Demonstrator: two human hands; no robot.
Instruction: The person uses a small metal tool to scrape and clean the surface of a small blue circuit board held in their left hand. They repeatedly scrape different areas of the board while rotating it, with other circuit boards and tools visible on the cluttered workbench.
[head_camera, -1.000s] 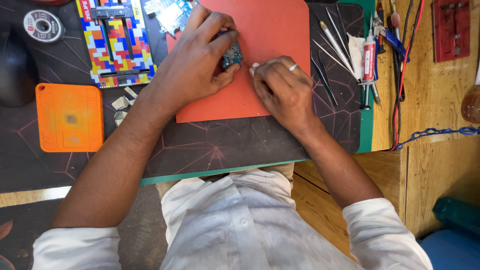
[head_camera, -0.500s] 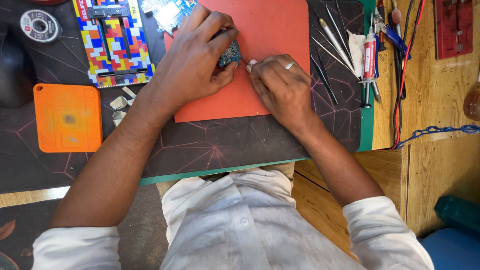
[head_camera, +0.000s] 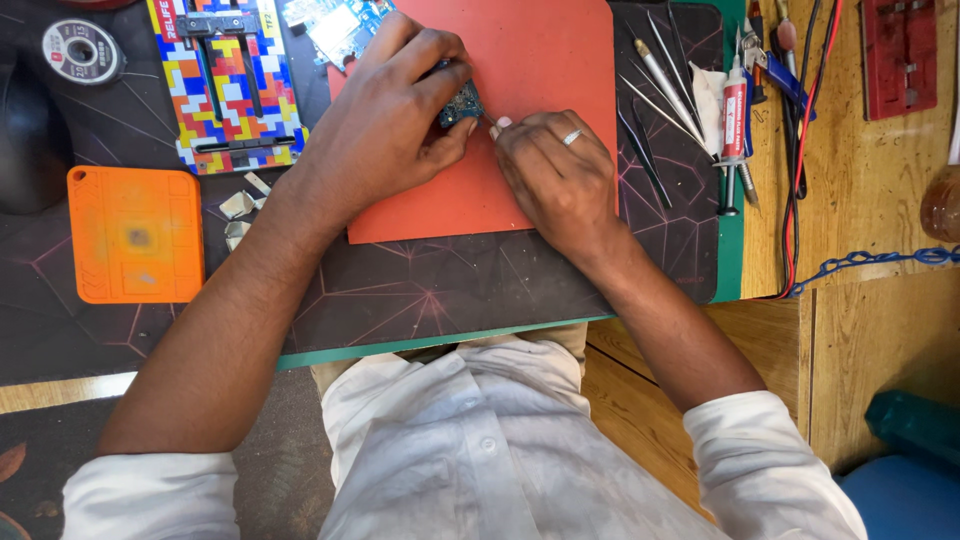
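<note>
— What's the surface?
— A dark work mat (head_camera: 420, 290) on a wooden bench, with a red pad (head_camera: 560, 60) on top.
— And the hands?
— The left hand (head_camera: 385, 130) pinches a small blue circuit board (head_camera: 460, 103) over the red pad. The right hand (head_camera: 560, 175) is clenched, fingertips touching the board's edge; what it grips I cannot tell.
— Around them?
— Tweezers (head_camera: 660, 80) right, an orange tray (head_camera: 135, 235) left.

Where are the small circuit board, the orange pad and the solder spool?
small circuit board (head_camera: 461, 103), head view, its blue face between the fingers
orange pad (head_camera: 135, 235), head view, its middle
solder spool (head_camera: 80, 51), head view, its hub
</note>
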